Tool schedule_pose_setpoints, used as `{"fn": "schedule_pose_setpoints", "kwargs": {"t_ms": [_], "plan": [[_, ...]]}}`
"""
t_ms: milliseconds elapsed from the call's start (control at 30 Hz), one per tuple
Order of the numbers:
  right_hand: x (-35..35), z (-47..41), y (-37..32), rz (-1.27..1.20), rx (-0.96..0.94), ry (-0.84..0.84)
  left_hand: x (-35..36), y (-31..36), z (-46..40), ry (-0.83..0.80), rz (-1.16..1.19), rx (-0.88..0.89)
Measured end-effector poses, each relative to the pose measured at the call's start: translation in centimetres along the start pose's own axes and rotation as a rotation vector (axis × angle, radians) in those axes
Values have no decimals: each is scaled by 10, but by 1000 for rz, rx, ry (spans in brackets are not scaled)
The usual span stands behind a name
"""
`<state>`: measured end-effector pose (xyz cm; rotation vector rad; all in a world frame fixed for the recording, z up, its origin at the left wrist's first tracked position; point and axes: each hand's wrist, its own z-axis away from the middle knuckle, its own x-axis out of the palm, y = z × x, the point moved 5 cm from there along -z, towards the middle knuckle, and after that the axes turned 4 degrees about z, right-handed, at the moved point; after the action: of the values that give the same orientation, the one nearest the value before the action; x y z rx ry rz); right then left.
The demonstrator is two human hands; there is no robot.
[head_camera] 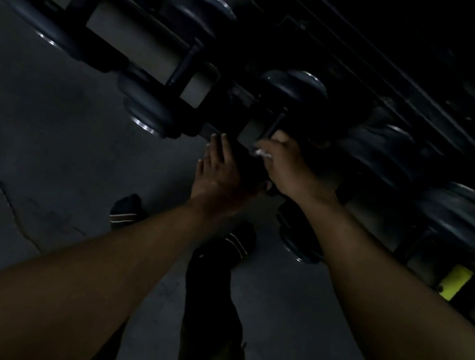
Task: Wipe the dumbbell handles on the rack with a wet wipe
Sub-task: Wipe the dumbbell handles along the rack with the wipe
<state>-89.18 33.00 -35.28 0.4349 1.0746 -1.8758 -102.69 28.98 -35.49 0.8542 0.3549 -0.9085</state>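
The scene is dim. A dumbbell rack (146,38) runs from upper left to lower right with dark dumbbells on it. My right hand (286,169) grips the lower end of one dumbbell's handle (276,123), with a crumpled white wet wipe (262,153) showing under its fingers. My left hand (219,170) lies just left of it, fingers straight, resting on that dumbbell's near head (250,166), which is mostly hidden. The far head (294,87) of the same dumbbell sits above the handle.
Another dumbbell (181,77) sits to the left on the rack, and more dumbbells (387,150) line the right. A yellow label (455,282) shows low on the rack at right. Grey floor (35,132) spreads to the left. My legs and dark shoes (127,212) are below.
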Motion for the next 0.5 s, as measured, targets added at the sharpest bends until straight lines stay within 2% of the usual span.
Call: {"fn": "schedule_pose_setpoints", "kwargs": {"t_ms": [133, 233, 333, 400, 500], "plan": [[7, -11, 16, 53, -13, -126, 7, 5, -2, -16, -10, -95], [-7, -16, 13, 374, -125, -143, 5, 9, 0, -14, -15, -107], [-23, -21, 10, 603, -205, -33, 6, 7, 0, -3, -50, -85], [-27, -26, 9, 498, -133, 41, 7, 4, -1, 15, -63, -71], [-7, -24, 5, 148, -73, 21, 9, 2, 0, 29, -71, -56]]}}
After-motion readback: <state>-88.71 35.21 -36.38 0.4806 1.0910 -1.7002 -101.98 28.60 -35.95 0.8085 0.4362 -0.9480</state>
